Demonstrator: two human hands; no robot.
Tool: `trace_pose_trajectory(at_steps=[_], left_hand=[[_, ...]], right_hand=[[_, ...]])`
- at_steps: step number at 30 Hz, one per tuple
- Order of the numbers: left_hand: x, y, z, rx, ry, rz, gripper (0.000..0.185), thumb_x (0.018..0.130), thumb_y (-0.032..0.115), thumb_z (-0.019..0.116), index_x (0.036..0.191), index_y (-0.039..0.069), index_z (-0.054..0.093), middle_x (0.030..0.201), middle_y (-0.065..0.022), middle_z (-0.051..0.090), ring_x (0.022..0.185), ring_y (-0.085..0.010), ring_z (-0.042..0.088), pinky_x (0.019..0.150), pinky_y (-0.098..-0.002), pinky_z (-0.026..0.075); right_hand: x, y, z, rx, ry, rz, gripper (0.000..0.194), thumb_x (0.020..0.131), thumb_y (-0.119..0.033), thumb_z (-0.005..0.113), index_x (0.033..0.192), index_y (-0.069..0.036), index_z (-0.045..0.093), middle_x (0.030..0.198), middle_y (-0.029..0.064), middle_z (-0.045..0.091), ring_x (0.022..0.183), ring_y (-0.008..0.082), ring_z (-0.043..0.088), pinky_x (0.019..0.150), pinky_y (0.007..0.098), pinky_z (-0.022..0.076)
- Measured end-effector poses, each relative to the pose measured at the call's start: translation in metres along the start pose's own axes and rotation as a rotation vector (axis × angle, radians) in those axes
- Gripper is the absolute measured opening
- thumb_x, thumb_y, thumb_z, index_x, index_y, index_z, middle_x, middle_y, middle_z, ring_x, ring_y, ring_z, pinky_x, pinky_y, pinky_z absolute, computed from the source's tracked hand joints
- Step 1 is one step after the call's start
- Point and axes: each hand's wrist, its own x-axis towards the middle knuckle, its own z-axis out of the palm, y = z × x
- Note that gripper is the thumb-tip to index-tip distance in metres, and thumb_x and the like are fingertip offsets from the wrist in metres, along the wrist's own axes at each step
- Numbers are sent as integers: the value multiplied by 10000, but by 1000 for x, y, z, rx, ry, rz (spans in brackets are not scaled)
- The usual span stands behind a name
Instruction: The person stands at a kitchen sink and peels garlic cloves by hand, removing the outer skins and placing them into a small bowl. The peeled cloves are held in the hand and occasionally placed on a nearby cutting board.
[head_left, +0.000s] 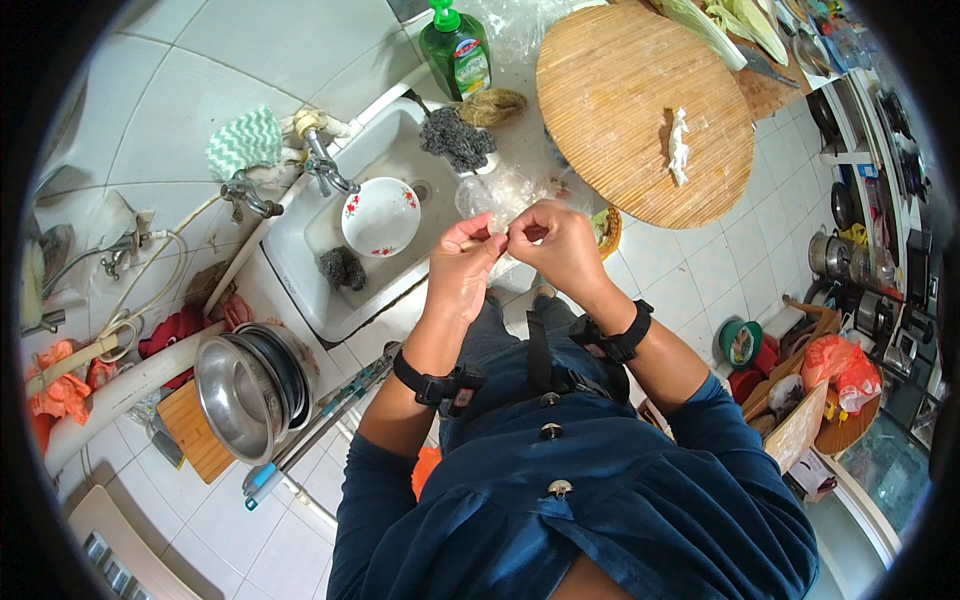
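Note:
Between the thumb and fingers of my left hand (466, 259) is a small pale piece (496, 223), possibly a garlic clove; its kind is not certain. My right hand (559, 244) meets it from the other side, thumb and forefinger pinched at its edge. Both hands are in front of my body, beside the sink. Just beyond the fingers lies a clear plastic bag (517, 191) with pale bits in or on it. A round wooden board (630, 112) is at the upper right, with a crumpled white strip (678, 148) on it.
The white sink (300, 300) holds a flower-patterned bowl (381, 217) and a steel scouring pad (342, 268). Taps (328, 169) reach over it. A green pump bottle (456, 56) stands behind. Cabbage leaves (709, 34) and a knife (765, 66) lie beyond the board. Metal basins (240, 397) stand left.

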Motion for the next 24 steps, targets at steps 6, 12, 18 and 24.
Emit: trace_pose_trajectory(at_steps=[6, 12, 18, 24], left_hand=[[-2, 2, 0, -46, -4, -93, 330, 795, -6, 586, 1112, -30, 500, 960, -87, 579, 851, -140, 567, 827, -266, 453], [-3, 14, 1, -123, -30, -191, 324, 848, 44, 528, 1161, -7, 464, 1018, -54, 555, 947, -132, 541, 854, -249, 444], [1, 9, 1, -128, -56, -64, 328, 813, 26, 575, 1126, -4, 483, 1023, -76, 553, 930, -157, 549, 876, -286, 429], [0, 4, 4, -63, -28, 59, 286, 784, -43, 578, 1055, 12, 509, 1007, -91, 559, 915, -153, 549, 859, -289, 434]], right_hand=[[1, 5, 4, -25, 6, -24, 90, 647, -75, 640, 663, 1, 597, 668, 106, 583, 577, 201, 583, 548, 279, 465], [4, 4, 0, 264, -91, 190, 67, 745, -42, 604, 733, 23, 593, 747, 58, 581, 686, 118, 590, 600, 227, 484], [4, -3, -2, 134, -60, -40, 106, 710, -80, 643, 771, 5, 628, 756, 105, 601, 648, 176, 606, 606, 259, 494], [3, -5, -1, -38, -7, -89, 91, 662, -73, 654, 730, -16, 632, 735, 106, 602, 646, 228, 601, 584, 294, 495]])
